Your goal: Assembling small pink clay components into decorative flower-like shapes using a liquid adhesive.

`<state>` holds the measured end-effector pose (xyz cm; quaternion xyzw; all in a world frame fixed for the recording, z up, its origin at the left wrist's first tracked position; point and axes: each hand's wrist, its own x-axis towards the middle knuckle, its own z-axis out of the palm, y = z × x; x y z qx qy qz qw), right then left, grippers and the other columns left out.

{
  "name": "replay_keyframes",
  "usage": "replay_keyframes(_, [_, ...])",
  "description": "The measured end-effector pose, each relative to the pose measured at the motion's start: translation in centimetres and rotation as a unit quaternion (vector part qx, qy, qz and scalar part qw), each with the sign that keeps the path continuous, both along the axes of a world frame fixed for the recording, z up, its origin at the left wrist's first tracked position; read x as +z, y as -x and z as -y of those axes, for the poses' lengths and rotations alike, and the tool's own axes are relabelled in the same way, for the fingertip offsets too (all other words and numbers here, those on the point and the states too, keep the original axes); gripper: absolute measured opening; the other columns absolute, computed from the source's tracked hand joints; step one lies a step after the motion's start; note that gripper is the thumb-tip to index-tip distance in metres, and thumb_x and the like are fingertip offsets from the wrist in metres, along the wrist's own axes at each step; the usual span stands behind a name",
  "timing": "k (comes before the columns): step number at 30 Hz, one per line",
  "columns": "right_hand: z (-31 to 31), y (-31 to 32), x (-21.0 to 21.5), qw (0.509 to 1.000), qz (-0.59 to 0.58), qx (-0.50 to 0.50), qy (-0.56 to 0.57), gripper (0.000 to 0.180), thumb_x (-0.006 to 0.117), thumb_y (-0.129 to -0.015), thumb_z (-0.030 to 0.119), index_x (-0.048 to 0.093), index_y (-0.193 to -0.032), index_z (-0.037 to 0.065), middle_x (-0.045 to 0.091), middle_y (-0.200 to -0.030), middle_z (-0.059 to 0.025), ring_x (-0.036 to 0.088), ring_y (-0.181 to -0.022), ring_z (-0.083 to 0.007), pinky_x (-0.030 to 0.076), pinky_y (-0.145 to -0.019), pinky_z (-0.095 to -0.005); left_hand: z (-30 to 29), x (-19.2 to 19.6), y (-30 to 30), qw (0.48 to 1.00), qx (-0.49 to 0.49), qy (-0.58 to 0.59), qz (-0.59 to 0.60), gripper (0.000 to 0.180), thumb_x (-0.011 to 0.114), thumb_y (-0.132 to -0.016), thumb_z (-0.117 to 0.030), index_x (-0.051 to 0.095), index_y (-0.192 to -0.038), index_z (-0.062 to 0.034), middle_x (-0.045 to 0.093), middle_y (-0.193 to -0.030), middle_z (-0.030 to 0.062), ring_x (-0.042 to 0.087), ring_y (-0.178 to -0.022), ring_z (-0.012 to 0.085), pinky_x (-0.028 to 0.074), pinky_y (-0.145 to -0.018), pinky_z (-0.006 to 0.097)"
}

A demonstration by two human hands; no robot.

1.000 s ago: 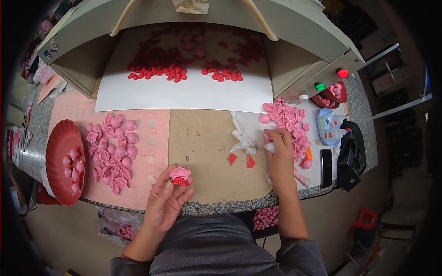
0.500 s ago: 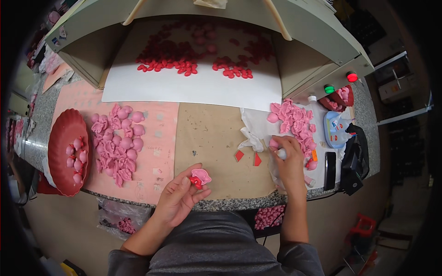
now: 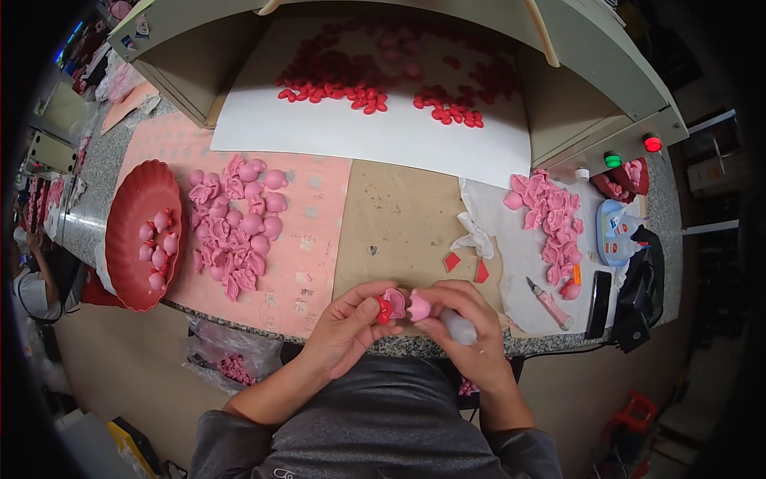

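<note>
At the table's front edge my left hand (image 3: 341,334) pinches a hollow pink molded piece (image 3: 395,302) that has a glossy red bow-like part (image 3: 384,312) on it. Close beside it, my right hand (image 3: 477,339) holds a rounded pink piece (image 3: 419,306) between thumb and fingertips. A small translucent squeeze bottle (image 3: 459,327) is tucked in the same hand, against the palm. The two pink pieces face each other almost touching; whether they meet I cannot tell.
Pink molded pieces lie heaped at left (image 3: 239,219) and right (image 3: 550,211). A scalloped red tray (image 3: 128,263) carries several finished-looking pieces. Red bows (image 3: 335,92) spread inside a grey booth (image 3: 606,104). Right side: a pink-handled cutter (image 3: 550,305), a phone (image 3: 598,303), a blue basket (image 3: 610,254).
My right hand has come from the right heap to my left hand, bringing the rounded pink piece and the bottle. The whole view has shifted as my head turned.
</note>
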<state>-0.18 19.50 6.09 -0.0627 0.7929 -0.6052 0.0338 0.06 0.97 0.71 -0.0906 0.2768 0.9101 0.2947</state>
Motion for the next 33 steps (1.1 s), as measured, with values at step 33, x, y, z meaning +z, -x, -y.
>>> replay_keyframes(33, [0.9, -0.7, -1.9, 0.998, -0.045, 0.040, 0.022, 0.037, 0.073, -0.069, 0.003, 0.058, -0.103, 0.001, 0.054, -0.102, -0.0108, 0.055, -0.092, -0.0212, 0.046, -0.078, -0.0301, -0.2, -0.2, -0.5, 0.955, 0.034, 0.139, -0.261, 0.030, 0.056, -0.084, 0.005, 0.055, -0.113, -0.0019, 0.044, -0.115, 0.0078, 0.049, -0.109, 0.0161, 0.042, -0.091, 0.027])
